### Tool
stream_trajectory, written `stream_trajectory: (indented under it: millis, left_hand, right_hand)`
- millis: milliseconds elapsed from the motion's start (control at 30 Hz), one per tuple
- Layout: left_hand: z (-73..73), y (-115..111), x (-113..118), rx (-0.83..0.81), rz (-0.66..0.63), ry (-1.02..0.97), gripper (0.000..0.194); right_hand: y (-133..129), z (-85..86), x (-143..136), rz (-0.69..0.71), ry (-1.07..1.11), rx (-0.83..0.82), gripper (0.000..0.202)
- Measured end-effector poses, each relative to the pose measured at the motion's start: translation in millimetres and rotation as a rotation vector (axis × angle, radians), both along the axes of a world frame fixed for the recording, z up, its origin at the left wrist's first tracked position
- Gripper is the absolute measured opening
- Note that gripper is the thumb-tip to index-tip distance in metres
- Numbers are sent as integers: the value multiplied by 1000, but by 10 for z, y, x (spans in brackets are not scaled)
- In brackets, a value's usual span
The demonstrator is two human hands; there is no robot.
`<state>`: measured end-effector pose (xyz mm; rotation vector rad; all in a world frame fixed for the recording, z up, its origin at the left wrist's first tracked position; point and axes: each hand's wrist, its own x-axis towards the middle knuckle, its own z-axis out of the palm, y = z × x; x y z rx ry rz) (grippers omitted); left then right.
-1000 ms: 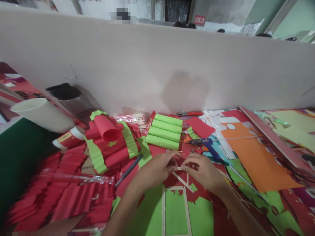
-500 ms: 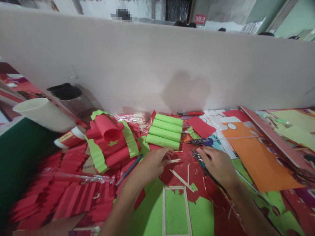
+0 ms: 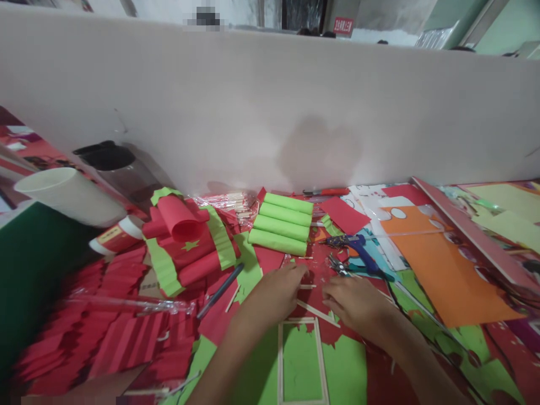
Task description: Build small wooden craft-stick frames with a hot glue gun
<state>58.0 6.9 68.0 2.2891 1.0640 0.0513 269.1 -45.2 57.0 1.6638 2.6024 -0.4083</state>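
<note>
My left hand (image 3: 283,289) is closed, its fingertips by a short wooden stick (image 3: 307,287); what its fingers hold is too small to make out. My right hand (image 3: 352,298) reaches in from the right, fingers bent down toward the red surface near a longer slanted stick (image 3: 318,313); whether it grips anything is hidden. Just beyond it lie pliers (image 3: 340,265) with dark jaws and a blue-handled glue gun (image 3: 358,246). Nearer me, a rectangular frame of thin sticks (image 3: 323,360) rests on green paper (image 3: 348,371).
Ribbed green paper (image 3: 282,225) lies beyond my hands. To the left are a red and green paper piece with a star (image 3: 190,245), a dark pen (image 3: 221,289), folded red paper (image 3: 130,343) and a white cup (image 3: 70,197). Orange paper (image 3: 442,270) lies right; a pale panel (image 3: 253,107) stands behind.
My right hand has let go of the pliers, which now lie on the table, and has moved nearer me and left. My left hand has moved slightly right and nearer me.
</note>
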Motion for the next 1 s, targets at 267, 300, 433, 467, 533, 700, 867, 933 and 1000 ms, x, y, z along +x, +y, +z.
stream_trajectory:
  millis: [267,300,433,467,533,700,867,933,1000]
  left_hand:
    - [-94,35,82,61,4,0,20]
    - [-127,35,107,99,-1,1,20]
    - [-233,38,160,268,-7,20,21]
    - [-251,40,160,295,-16,20,20]
    - [-283,48,152,320,-47,12,17]
    - [-314,61,153,334,-54,16,15]
    - [-143,11,149,296,-126,-5,16]
    - [-85,-24,149,196,-219,-47,8]
    - [-70,-57,156,111,-279,-69,4]
  right_hand:
    - [-180,-278,-38,-117,46,214,33]
    - [-184,-285,-56,-130,37,223,35]
    - [-113,-158,-89,-222,17,124,22]
    - [-82,-100,-84,-252,28,82,18]
    - [-21,11,-57,-324,63,16,14]
    - [67,114,56,-450,129,-59,18]
    - [84,77,120,-460,164,-62,18]
    - [88,78,117,-457,176,-72,18]
    - [91,87,104,-457,179,-84,18]
